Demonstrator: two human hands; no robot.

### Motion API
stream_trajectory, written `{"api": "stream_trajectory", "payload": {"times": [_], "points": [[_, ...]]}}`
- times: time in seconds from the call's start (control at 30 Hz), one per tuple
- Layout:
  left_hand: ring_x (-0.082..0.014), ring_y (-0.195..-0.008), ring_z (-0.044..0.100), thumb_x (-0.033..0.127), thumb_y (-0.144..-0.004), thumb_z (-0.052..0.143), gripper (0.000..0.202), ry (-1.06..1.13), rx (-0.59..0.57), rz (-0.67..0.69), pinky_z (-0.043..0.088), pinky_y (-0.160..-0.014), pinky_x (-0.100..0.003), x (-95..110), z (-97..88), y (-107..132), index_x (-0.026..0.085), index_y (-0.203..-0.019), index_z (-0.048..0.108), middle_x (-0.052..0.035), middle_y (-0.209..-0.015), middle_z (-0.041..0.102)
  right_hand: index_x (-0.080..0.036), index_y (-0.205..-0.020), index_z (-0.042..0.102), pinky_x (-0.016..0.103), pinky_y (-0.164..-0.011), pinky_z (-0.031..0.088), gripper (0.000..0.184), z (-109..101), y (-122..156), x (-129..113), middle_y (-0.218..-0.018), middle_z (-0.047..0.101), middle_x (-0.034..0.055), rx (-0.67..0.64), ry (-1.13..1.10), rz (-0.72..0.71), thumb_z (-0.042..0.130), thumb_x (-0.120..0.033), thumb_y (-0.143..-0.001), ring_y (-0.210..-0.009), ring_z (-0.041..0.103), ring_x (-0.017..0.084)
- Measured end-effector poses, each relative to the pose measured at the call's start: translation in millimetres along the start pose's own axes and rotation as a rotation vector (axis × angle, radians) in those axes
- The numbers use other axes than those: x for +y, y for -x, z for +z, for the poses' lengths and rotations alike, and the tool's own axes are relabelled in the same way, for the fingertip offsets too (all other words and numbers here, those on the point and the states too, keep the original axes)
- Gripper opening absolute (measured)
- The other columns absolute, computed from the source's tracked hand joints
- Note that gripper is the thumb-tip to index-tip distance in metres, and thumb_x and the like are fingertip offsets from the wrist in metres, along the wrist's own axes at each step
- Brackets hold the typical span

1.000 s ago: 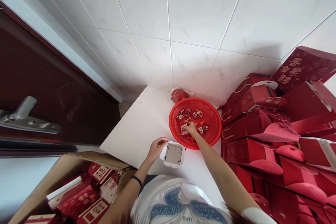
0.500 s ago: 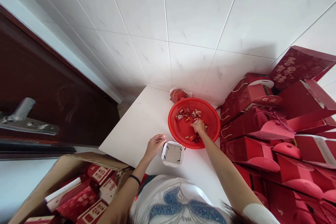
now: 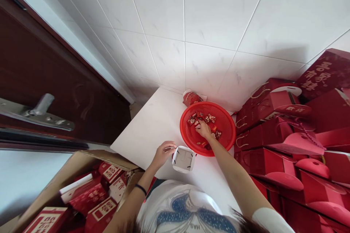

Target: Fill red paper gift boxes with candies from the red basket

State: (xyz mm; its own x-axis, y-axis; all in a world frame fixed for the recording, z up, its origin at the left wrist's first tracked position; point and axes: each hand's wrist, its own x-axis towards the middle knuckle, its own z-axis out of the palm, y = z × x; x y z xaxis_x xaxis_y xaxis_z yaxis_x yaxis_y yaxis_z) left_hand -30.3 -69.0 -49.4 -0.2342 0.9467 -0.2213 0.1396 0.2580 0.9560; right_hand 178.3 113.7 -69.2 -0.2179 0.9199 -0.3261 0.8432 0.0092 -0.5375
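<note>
My right hand reaches into a round red plastic basket, fingers closed on a wrapped candy. More candies in red and brown wrappers lie scattered on the basket floor around it. Just in front of the basket, a small box with a white inside stands on the white table with its top open; I see nothing in it. My left hand is at the box's left side, fingers loosely curved and apart, tips close to its rim. Whether they touch the box is hard to tell.
Behind the basket, a red package sits against the tiled wall. Many red gift boxes are stacked at the right. A cardboard carton with red boxes stands lower left, below a dark door. The white table reaches the wall.
My right hand has moved left within the basket, toward the candies on that side. My left hand has come slightly nearer the box's rim. The whole view has shifted a little.
</note>
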Motion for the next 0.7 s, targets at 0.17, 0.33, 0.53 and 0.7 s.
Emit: {"api": "stream_trajectory", "payload": {"times": [0.17, 0.33, 0.53, 0.7], "points": [[-0.0244, -0.115, 0.064, 0.028, -0.075, 0.069, 0.014, -0.179, -0.144, 0.091, 0.05, -0.103, -0.038, 4.2, 2.8, 18.3, 0.023, -0.081, 0.081, -0.0101, -0.114, 0.069, -0.018, -0.124, 0.063, 0.031, -0.094, 0.049, 0.048, 2.7, 4.6, -1.2, -0.129, 0.065, 0.015, -0.032, -0.019, 0.002, 0.067, -0.007, -0.077, -0.115, 0.066, 0.028], [-0.0265, -0.113, 0.064, 0.02, -0.073, 0.068, 0.025, -0.308, -0.171, 0.096, 0.051, -0.103, -0.04, -5.9, 6.2, 26.7, 0.025, -0.094, 0.08, -0.0093, -0.113, 0.07, -0.017, -0.105, 0.065, 0.034, -0.086, 0.051, 0.038, -9.2, 13.8, 2.1, -0.101, 0.074, 0.0127, 0.003, -0.128, 0.07, 0.068, -0.002, -0.071, -0.101, 0.07, 0.029], [-0.0314, -0.126, 0.058, 0.016, -0.062, 0.072, 0.069, -0.329, -0.277, 0.027, 0.043, -0.113, -0.044, -6.8, 3.6, 33.2, 0.02, -0.13, 0.066, -0.0122, -0.133, 0.064, -0.02, -0.106, 0.056, 0.024, -0.063, 0.053, 0.032, -32.8, 47.4, -10.0, -0.085, 0.072, 0.0012, -0.001, -0.469, -0.003, 0.071, -0.027, -0.079, -0.073, 0.069, 0.016], [-0.0346, -0.143, 0.042, 0.014, -0.057, 0.076, 0.095, -0.3, -0.339, -0.043, 0.029, -0.122, -0.048, -10.9, 7.1, 38.0, 0.016, -0.148, 0.048, -0.0156, -0.151, 0.05, -0.018, -0.082, 0.059, 0.021, -0.052, 0.046, 0.044, -36.8, 101.0, -28.3, -0.063, 0.064, -0.0049, -0.287, -0.936, -0.172, 0.088, -0.03, -0.052, -0.056, 0.059, 0.012]]}}
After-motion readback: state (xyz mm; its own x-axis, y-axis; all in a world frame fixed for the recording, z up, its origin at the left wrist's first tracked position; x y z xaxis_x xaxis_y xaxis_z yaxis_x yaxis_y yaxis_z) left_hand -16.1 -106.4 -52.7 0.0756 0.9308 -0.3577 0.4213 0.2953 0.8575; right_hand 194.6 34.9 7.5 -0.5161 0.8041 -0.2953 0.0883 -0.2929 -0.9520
